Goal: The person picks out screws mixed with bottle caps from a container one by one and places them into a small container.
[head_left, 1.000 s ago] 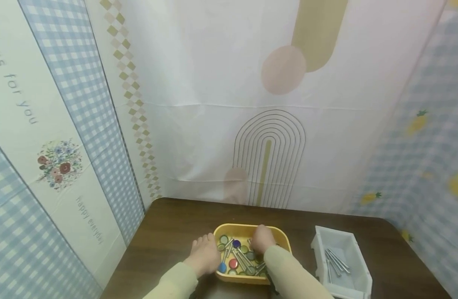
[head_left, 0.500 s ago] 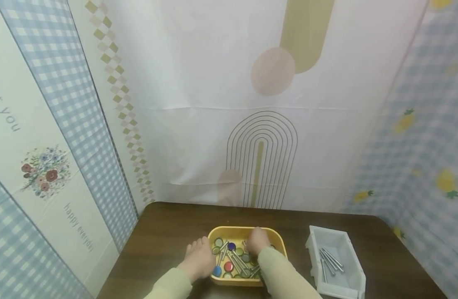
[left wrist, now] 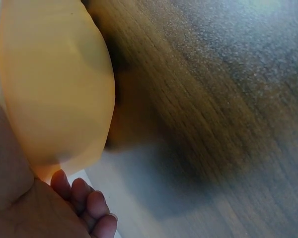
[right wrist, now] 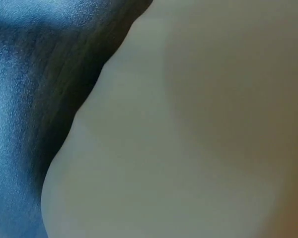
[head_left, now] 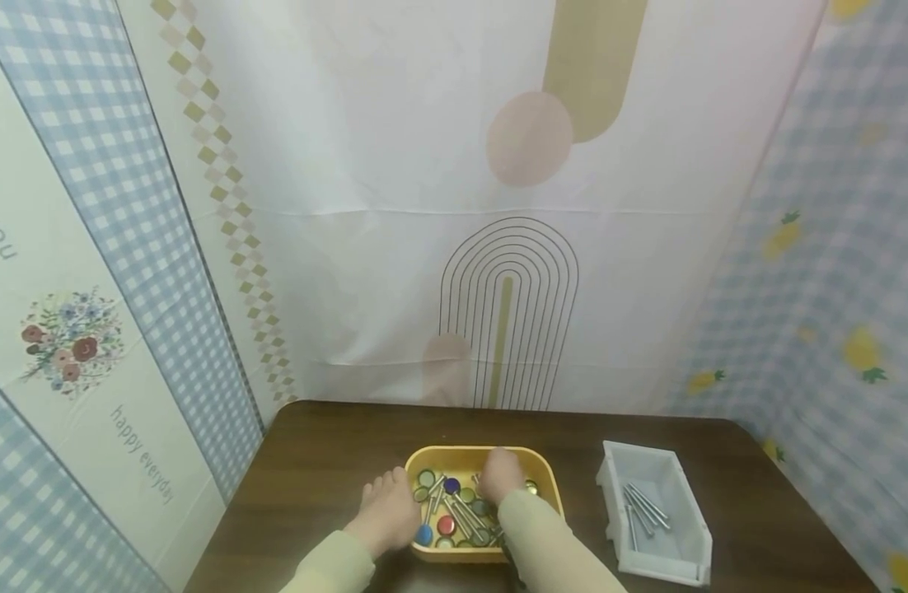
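A yellow tub (head_left: 454,555) stands on the table, holding mixed round bottle caps and long silver metal rods like bolts or nails. Among the caps are a red cap (head_left: 446,525), a blue cap (head_left: 423,535) and a dark blue cap (head_left: 451,486). My left hand (head_left: 389,509) grips the tub's left rim; in the left wrist view its fingers (left wrist: 79,196) curl below the tub's outer wall (left wrist: 59,94). Reaching into the tub's right half is my right hand (head_left: 501,475), fingertips down among the contents and hidden; I cannot tell whether they hold anything.
To the right stands a white plastic bin (head_left: 691,502) with several silver rods (head_left: 647,506) lying in it. The brown wooden table (head_left: 335,428) ends at a patterned cloth (head_left: 380,272) at the back. A pale sleeve (right wrist: 154,139) fills most of the right wrist view.
The whole head view has shifted, so the tub, bin and hands appear farther left. Both hands keep about the same places at the tub.
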The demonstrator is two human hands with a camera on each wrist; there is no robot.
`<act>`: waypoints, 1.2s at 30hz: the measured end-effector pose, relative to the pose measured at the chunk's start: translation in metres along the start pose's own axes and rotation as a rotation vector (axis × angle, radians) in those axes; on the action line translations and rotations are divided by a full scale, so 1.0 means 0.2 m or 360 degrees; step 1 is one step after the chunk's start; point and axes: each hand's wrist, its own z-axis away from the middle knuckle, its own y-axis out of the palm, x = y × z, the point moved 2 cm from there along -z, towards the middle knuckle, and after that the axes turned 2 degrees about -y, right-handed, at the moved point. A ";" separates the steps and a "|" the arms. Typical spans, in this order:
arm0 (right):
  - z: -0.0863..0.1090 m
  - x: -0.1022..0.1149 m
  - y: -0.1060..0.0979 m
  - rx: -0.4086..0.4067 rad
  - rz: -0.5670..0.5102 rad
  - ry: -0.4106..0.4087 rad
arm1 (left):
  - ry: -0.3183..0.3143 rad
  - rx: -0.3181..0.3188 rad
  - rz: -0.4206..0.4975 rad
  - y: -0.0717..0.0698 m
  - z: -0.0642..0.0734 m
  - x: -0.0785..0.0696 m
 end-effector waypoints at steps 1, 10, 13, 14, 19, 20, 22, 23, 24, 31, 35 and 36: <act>0.00 0.00 0.00 -0.0003 -0.0003 0.0006 | -0.0005 0.0001 0.0000 0.00 0.00 0.00; 0.03 0.04 -0.04 -0.0014 0.0007 -0.0052 | -0.0018 -0.0007 -0.0010 0.01 0.00 0.00; 0.04 0.05 -0.05 -0.0001 -0.0020 -0.0020 | -0.0010 -0.0008 -0.0014 0.01 -0.01 0.00; 0.04 0.05 -0.05 0.0004 -0.0029 -0.0012 | -0.0004 -0.0012 -0.0016 0.00 -0.01 0.00; 0.02 0.03 -0.04 0.0049 -0.0026 -0.0071 | -0.0014 0.0000 -0.0019 -0.01 -0.02 -0.01; 0.02 0.03 -0.04 0.0060 -0.0028 -0.0096 | -0.0011 -0.0006 -0.0025 -0.01 -0.01 -0.01; 0.02 0.01 -0.05 0.0096 -0.0052 -0.0127 | -0.0003 -0.0010 -0.0036 -0.01 -0.01 -0.01; 0.02 0.00 -0.06 0.0118 -0.0076 -0.0138 | 0.0002 -0.0012 -0.0042 -0.01 -0.01 -0.01; 0.02 -0.01 -0.07 0.0154 -0.0097 -0.0148 | 0.0008 -0.0018 -0.0046 -0.01 -0.01 -0.02; 0.05 -0.02 -0.25 0.0459 -0.0570 -0.0119 | -0.0017 -0.0008 -0.0066 0.00 -0.01 -0.02; 0.06 -0.04 -0.30 0.0513 -0.0752 -0.0032 | -0.0046 0.0014 -0.0063 0.00 -0.01 -0.01; 0.06 -0.04 -0.31 0.0512 -0.0756 -0.0021 | -0.0053 0.0022 -0.0060 0.00 -0.01 -0.01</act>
